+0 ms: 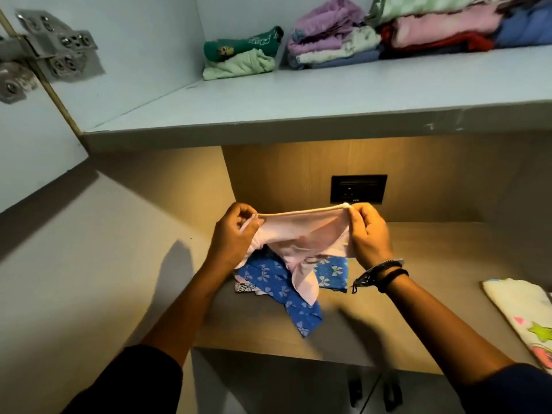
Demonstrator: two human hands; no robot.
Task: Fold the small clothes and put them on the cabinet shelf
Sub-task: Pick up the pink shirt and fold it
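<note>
Pink garment hangs stretched between our left hand and right hand, both pinching its top hem above the blue bow-print cloth on the wooden counter. We should level the hem before folding.

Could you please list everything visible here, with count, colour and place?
pink garment: one, pale pink, held stretched between both hands above the counter.
blue garment: one, blue with pale bow print, crumpled on the counter under the pink one.
printed garment: one, cream with coloured shapes, counter's right edge.
folded clothes: several stacks, green, lilac, pink, red, blue, at the shelf's back.
shelf: one, pale grey, above the counter.
counter: one, wood-toned.
socket: one, black, back wall.
hinge: one, metal, upper left.
left hand: gripping the garment's left edge.
right hand: gripping its right edge, dark bands at the wrist.
</note>
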